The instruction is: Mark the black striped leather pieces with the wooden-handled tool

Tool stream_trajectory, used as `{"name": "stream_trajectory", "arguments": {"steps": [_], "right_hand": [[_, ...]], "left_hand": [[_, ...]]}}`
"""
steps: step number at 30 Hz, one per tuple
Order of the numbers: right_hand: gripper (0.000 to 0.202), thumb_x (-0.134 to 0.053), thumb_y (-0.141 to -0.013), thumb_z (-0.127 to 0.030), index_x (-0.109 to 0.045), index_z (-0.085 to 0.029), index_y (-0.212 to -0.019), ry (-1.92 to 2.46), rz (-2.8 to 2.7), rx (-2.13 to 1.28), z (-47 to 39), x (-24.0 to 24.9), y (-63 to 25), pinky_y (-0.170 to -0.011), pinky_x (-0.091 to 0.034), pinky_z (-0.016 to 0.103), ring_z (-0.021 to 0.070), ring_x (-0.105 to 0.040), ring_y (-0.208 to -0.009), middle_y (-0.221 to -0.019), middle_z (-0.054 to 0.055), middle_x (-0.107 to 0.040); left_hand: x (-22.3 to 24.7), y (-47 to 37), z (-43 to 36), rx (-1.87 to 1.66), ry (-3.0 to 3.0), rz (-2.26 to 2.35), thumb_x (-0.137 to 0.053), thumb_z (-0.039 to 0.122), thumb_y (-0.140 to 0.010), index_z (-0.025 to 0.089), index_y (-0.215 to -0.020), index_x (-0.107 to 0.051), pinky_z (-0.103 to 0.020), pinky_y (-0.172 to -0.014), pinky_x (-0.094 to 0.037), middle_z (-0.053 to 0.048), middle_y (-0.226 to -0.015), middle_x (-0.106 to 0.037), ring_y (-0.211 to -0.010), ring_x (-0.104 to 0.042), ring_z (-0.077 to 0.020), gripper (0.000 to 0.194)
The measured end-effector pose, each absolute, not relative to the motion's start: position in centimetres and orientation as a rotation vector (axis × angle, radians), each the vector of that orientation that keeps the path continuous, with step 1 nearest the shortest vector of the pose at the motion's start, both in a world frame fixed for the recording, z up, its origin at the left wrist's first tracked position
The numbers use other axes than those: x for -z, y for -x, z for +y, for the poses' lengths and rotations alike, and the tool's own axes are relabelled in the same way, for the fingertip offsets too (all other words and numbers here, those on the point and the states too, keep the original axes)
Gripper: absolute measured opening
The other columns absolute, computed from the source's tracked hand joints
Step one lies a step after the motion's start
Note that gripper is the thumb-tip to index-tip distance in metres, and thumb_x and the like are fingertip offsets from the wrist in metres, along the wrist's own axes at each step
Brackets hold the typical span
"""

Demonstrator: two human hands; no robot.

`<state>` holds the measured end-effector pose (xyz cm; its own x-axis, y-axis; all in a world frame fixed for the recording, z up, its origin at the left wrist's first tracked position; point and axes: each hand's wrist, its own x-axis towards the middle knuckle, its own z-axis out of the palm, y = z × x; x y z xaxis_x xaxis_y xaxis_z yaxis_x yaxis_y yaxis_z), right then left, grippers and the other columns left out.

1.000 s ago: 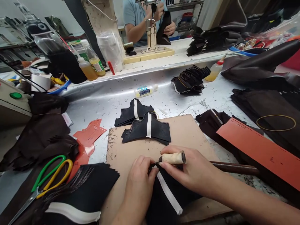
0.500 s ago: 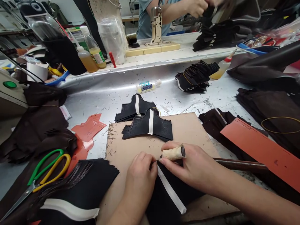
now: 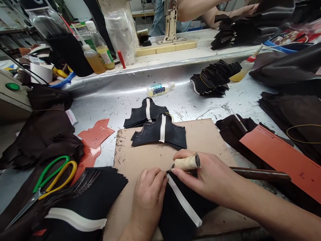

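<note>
A black shoe-upper piece (image 3: pixel 177 214) with a white tape strip (image 3: pixel 184 201) down it lies on the beige board (image 3: pixel 140 157). My left hand (image 3: pixel 150 194) is closed at the top left edge of this piece, its fingers together and thumb tucked under. My right hand (image 3: pixel 208 174) grips a hammer (image 3: pixel 187 162) close to its head, which is wrapped in pale tape. The dark handle sticks out to the right beyond the wrist. Its thumb and fingertips are at the piece's top edge, by the strip's end. Two small stacks of taped black pieces (image 3: pixel 173 132) rest farther up.
On the left lie scissors (image 3: pixel 51 179), a stack of black pieces (image 3: pixel 100 190) and orange templates (image 3: pixel 95 134). An orange strip (image 3: pixel 283 157) lies on dark leather at right. Glue bottles (image 3: pixel 94 58) stand on the back ledge; a person's arm (image 3: pixel 195 8) shows beyond.
My left fingers have shifted from a pinch at the piece's top edge to lying closer together over it. My right hand still holds the hammer. The view has tilted slightly.
</note>
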<state>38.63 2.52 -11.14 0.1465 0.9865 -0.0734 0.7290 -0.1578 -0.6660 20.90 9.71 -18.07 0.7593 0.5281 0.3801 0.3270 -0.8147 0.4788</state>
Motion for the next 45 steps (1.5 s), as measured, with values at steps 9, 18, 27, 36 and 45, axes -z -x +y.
{"name": "stream_trajectory", "arguments": {"steps": [9,18,27,36,45], "right_hand": [[0.015,-0.051,-0.091,-0.030,-0.063,-0.022,-0.090,1.829,-1.588,-0.674,3.1,10.2,-38.8,-0.063,-0.043,0.026,0.0168,-0.061,-0.069,-0.080,0.000,-0.065],[0.025,-0.049,-0.092,-0.027,-0.056,-0.021,-0.069,1.928,-1.594,-0.701,3.0,11.3,-38.3,-0.064,-0.041,0.026,0.0153,-0.060,-0.070,-0.086,0.000,-0.065],[0.015,-0.053,-0.090,-0.026,-0.057,-0.021,-0.077,1.818,-1.592,-0.728,3.2,10.8,-38.7,-0.067,-0.044,0.026,0.0163,-0.061,-0.073,-0.083,0.000,-0.065],[0.019,-0.049,-0.092,-0.026,-0.058,-0.021,-0.076,1.784,-1.669,-0.766,3.4,10.3,-38.5,-0.063,-0.044,0.025,0.0155,-0.060,-0.068,-0.082,0.001,-0.064],[0.031,-0.046,-0.093,-0.029,-0.052,-0.020,-0.064,1.886,-1.701,-0.746,3.7,11.3,-38.0,-0.061,-0.039,0.025,0.0138,-0.057,-0.063,-0.079,0.000,-0.063]], "left_hand": [[17.8,-20.9,9.6,-0.709,-2.597,0.582,-0.050,0.008,-0.091,0.017,-0.100,-0.059,-0.032,-0.074,-0.048,-0.006,-0.090,-0.064,-0.083,-0.054,-0.0195,0.015],[18.3,-21.0,10.0,-0.720,-2.509,0.713,-0.057,0.014,-0.088,0.018,-0.098,-0.062,-0.035,-0.077,-0.048,-0.005,-0.094,-0.062,-0.088,-0.056,-0.0198,0.012],[18.0,-20.7,9.6,-0.743,-2.680,0.474,-0.048,0.007,-0.091,0.009,-0.102,-0.062,-0.035,-0.079,-0.051,-0.010,-0.094,-0.065,-0.090,-0.054,-0.0220,0.018],[18.1,-20.7,9.7,-0.725,-2.661,0.466,-0.049,0.007,-0.091,0.009,-0.102,-0.061,-0.035,-0.077,-0.052,-0.010,-0.091,-0.063,-0.086,-0.053,-0.0215,0.017],[18.3,-20.5,9.6,-0.752,-2.613,0.685,-0.055,0.014,-0.090,0.013,-0.104,-0.062,-0.039,-0.080,-0.049,-0.009,-0.097,-0.062,-0.091,-0.054,-0.0229,0.016]]}}
